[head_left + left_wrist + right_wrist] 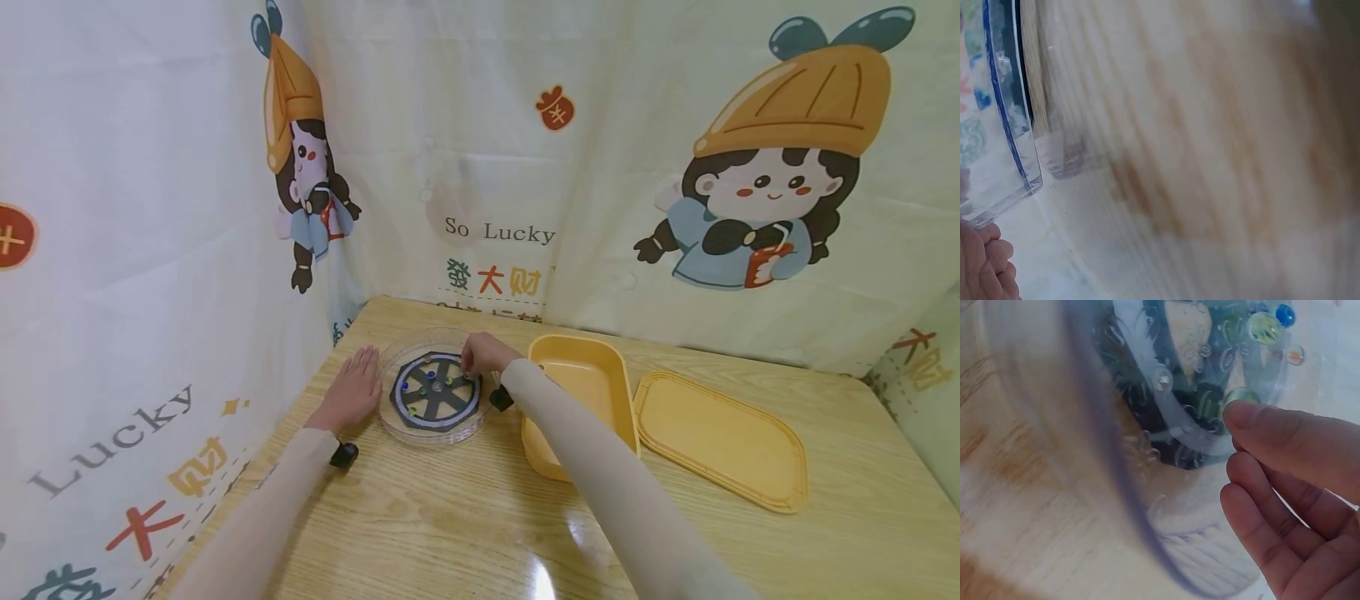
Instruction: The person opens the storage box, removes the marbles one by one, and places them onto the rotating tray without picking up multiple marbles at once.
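One left hand (349, 392), fingers straight, touching a clear dish (437, 437), one right hand (487, 353), pinching a marble (1243, 395)

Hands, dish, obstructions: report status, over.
Left hand, fingers extended, at edge of clear round plastic dish. Right hand pinching greenish glass marble over dish. Right forearm above yellow rectangular plastic tub; nothing visibly blocking dish.

– Where does the head view look from?
– High over the counter (450, 525), facing forward and down, farthest back.
– And the wrist views?
– Both near: the left catches the clear dish (438, 438) at its left edge, the right looks slantwise into it.
– Shared?
– That dish, in all three.
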{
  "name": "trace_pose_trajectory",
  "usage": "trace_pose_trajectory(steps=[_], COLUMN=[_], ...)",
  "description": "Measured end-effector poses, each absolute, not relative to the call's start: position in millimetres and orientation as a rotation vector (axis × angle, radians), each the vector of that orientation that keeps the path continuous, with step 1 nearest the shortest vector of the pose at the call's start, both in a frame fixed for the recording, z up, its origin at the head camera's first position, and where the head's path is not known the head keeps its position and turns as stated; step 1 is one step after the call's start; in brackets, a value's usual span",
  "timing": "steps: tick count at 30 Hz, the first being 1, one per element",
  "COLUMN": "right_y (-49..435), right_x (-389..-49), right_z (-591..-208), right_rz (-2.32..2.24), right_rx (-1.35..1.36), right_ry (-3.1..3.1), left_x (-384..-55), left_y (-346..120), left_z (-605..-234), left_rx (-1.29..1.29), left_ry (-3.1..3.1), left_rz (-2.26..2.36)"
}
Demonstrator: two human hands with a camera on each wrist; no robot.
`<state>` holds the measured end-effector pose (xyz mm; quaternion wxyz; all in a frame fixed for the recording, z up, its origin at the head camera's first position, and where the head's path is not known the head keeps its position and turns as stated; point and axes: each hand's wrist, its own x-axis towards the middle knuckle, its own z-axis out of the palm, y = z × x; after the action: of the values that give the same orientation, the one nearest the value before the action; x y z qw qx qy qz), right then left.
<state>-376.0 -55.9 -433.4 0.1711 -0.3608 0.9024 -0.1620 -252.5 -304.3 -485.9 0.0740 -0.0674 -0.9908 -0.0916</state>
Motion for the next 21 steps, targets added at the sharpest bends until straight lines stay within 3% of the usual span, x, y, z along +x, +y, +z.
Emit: trace_pose_trajectory(steps=[11, 21], right_y=[-34.2, 20.0], right_x=[-368.9, -345.1], right_z=[-395.9, -355.5], right_rz=[-0.494, -0.435], right_rx=[-1.149, -1.375], right_ry=[2.572, 2.628], left_x=[-251.5, -250.9], left_y=[-303.8, -302.8], left_z=[-484.9, -483.3], left_rx=[-0.198, -0.213], left_ry=[-2.977, -2.968], left_rz=[-0.263, -0.250])
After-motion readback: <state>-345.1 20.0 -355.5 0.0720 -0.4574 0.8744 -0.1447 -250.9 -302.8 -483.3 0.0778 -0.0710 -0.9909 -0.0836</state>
